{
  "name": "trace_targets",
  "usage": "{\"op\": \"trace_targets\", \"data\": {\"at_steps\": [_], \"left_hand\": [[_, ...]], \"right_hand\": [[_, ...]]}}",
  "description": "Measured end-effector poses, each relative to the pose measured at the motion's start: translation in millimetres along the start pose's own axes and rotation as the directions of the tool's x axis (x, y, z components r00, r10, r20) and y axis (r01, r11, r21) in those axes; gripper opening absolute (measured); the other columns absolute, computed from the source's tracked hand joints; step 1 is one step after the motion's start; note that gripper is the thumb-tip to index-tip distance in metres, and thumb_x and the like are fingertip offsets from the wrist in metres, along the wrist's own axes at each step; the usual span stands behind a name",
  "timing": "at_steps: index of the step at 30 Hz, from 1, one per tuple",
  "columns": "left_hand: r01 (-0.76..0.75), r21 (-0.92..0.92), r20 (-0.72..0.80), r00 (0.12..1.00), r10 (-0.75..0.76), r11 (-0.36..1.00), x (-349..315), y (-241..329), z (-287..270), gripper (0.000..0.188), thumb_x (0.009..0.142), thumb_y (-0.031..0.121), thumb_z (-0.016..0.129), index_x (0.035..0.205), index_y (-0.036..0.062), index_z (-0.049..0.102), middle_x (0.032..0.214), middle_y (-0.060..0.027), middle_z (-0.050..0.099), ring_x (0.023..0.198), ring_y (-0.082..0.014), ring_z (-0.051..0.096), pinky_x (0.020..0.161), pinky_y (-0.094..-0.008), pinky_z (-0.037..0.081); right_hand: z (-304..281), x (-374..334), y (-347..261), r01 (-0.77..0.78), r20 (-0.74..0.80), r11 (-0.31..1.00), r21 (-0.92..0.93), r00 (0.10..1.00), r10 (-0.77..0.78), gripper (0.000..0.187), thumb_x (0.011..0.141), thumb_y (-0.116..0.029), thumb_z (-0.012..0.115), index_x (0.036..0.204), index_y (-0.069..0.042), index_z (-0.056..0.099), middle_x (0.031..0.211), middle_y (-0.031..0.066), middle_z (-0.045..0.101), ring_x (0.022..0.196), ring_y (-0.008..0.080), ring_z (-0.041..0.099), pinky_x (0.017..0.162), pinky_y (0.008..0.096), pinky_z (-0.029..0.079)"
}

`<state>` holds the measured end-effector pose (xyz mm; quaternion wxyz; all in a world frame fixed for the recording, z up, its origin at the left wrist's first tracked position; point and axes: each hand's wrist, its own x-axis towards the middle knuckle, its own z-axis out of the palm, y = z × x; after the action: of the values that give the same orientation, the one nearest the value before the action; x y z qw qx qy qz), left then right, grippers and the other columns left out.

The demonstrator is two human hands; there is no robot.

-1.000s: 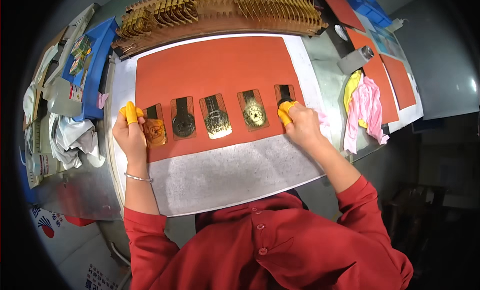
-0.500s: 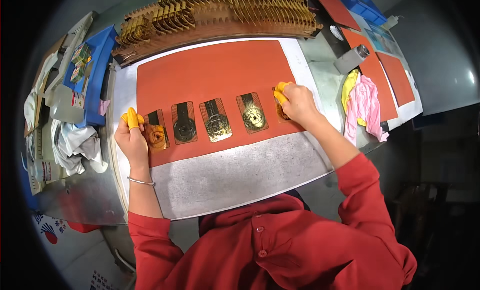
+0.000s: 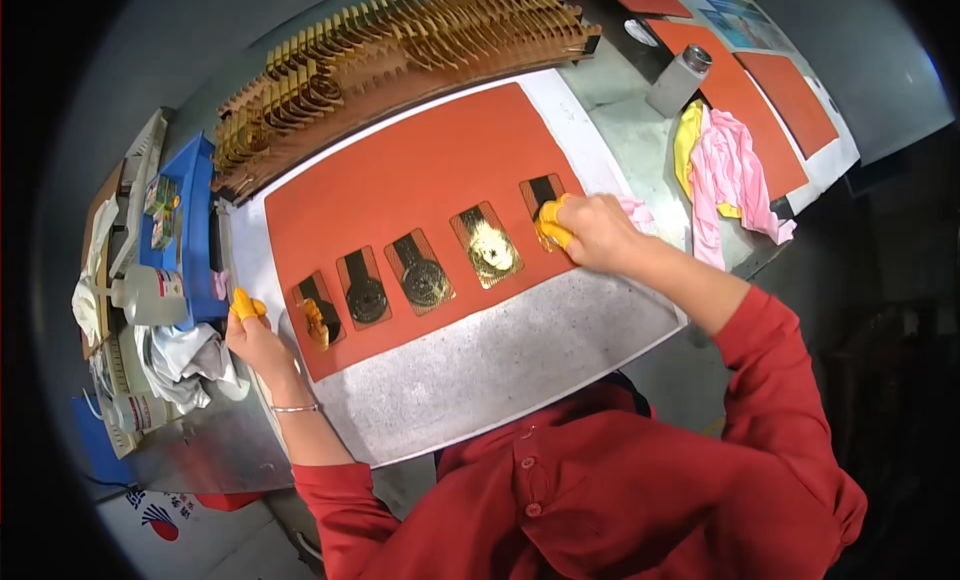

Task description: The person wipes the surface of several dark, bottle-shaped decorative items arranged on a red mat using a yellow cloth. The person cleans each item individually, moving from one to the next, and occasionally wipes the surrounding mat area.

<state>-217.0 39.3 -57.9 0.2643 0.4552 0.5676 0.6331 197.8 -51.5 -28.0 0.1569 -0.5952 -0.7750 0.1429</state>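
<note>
Several thin patterned metal plates, black and gold, lie in a row on an orange-red mat (image 3: 400,170). My right hand (image 3: 597,232), in yellow finger cots, is closed over the lower part of the rightmost plate (image 3: 541,189); its fingers cover part of that plate. My left hand (image 3: 258,338), also with yellow finger cots, is raised just off the mat's left edge, its fingertips pressed together. I cannot see whether anything is between them. Nearest to it on the mat is the leftmost plate (image 3: 318,310). Between these two plates lie a dark plate (image 3: 364,290), another plate (image 3: 422,272) and a bright gold one (image 3: 487,245).
Behind the mat stands a wooden rack (image 3: 400,80) of upright gold plates. A blue tray (image 3: 205,220), a clear bottle (image 3: 155,298) and white cloth (image 3: 185,365) are at left. At right are a grey bottle (image 3: 680,83) and a pink cloth (image 3: 728,170).
The whole view has tilted and shifted. My left hand has drawn away from the leftmost plate, past the mat's left edge. My right hand stays at the rightmost plate.
</note>
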Motion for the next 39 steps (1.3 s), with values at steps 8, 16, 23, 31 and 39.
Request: {"op": "trace_targets", "data": {"at_steps": [8, 16, 23, 31, 39], "left_hand": [[0.077, -0.122, 0.102, 0.993, -0.065, 0.989, 15.9, -28.0, -12.4, 0.016, 0.086, 0.002, 0.042, 0.085, -0.0005, 0.058, 0.071, 0.0016, 0.051, 0.060, -0.0045, 0.044, 0.053, -0.0186, 0.032], [0.024, 0.023, 0.180, 0.983, -0.028, 0.999, -1.5, -20.8, 9.5, 0.018, 0.089, 0.005, 0.049, 0.073, 0.0013, 0.057, 0.066, 0.0033, 0.050, 0.057, -0.0031, 0.041, 0.050, -0.0199, 0.030], [-0.017, 0.118, 0.188, 0.982, -0.006, 0.993, 9.5, -32.3, -0.2, 0.017, 0.087, 0.002, 0.046, 0.078, -0.0006, 0.060, 0.067, 0.0027, 0.052, 0.057, -0.0037, 0.045, 0.050, -0.0194, 0.032], [-0.017, 0.190, 0.145, 0.989, -0.011, 0.982, 5.3, -31.1, -3.0, 0.022, 0.090, 0.014, 0.054, 0.075, -0.0013, 0.059, 0.067, 0.0020, 0.053, 0.059, -0.0038, 0.045, 0.050, -0.0208, 0.032], [-0.041, 0.049, 0.154, 0.988, 0.033, 0.998, 4.9, -42.0, -4.1, 0.017, 0.087, 0.004, 0.048, 0.077, -0.0013, 0.061, 0.069, 0.0015, 0.055, 0.062, -0.0055, 0.049, 0.055, -0.0201, 0.037]], "right_hand": [[-8.9, 32.6, 16.5, 0.026, -0.056, 0.995, -0.101, 0.998, -0.032, 0.011, 0.067, -0.005, 0.055, 0.077, -0.005, 0.059, 0.079, 0.0160, 0.061, 0.071, 0.0360, 0.059, 0.063, 0.0459, 0.046], [-8.3, 28.7, 26.9, 0.101, -0.027, 0.990, -0.097, 0.994, -0.104, 0.011, 0.065, -0.005, 0.056, 0.075, -0.003, 0.058, 0.077, 0.0153, 0.061, 0.071, 0.0351, 0.060, 0.063, 0.0445, 0.047], [-10.1, 36.4, 27.3, 0.092, -0.019, 0.994, -0.067, 0.995, -0.093, 0.010, 0.065, -0.004, 0.055, 0.074, -0.003, 0.059, 0.078, 0.0154, 0.062, 0.072, 0.0345, 0.060, 0.063, 0.0434, 0.047], [3.8, -8.2, 17.9, 0.213, -0.036, 0.977, -0.032, 0.976, -0.214, 0.005, 0.070, -0.008, 0.057, 0.074, -0.004, 0.059, 0.071, 0.0138, 0.059, 0.063, 0.0339, 0.058, 0.056, 0.0443, 0.046], [5.3, -13.1, 17.2, 0.196, -0.064, 0.980, -0.040, 0.978, -0.198, 0.006, 0.075, -0.011, 0.059, 0.080, -0.008, 0.062, 0.071, 0.0116, 0.059, 0.062, 0.0335, 0.057, 0.056, 0.0422, 0.046]]}}
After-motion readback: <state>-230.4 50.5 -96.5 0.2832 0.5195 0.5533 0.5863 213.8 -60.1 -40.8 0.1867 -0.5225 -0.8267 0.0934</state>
